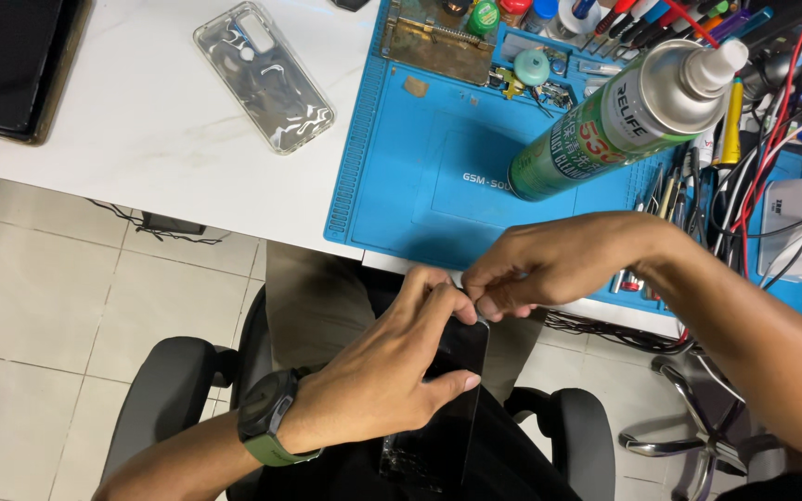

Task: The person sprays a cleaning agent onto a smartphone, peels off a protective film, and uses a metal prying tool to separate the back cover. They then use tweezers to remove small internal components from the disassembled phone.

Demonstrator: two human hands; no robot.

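My left hand (pixel 387 366) grips a flat black phone-like slab (pixel 452 408) by its edge, holding it upright over my lap, just below the table edge. A dark watch with a green strap sits on that wrist. My right hand (pixel 549 264) reaches in from the right and pinches a small thin piece at the slab's top corner, fingertips touching the left hand's fingers. What exactly is pinched is too small to tell.
A blue work mat (pixel 438 176) lies on the white table (pixel 141 121), with a green spray can (pixel 619 116) standing on it. A clear phone case (pixel 264 74) lies to the left. Tools, pens and cables crowd the back right. A black office chair (pixel 164 390) stands below.
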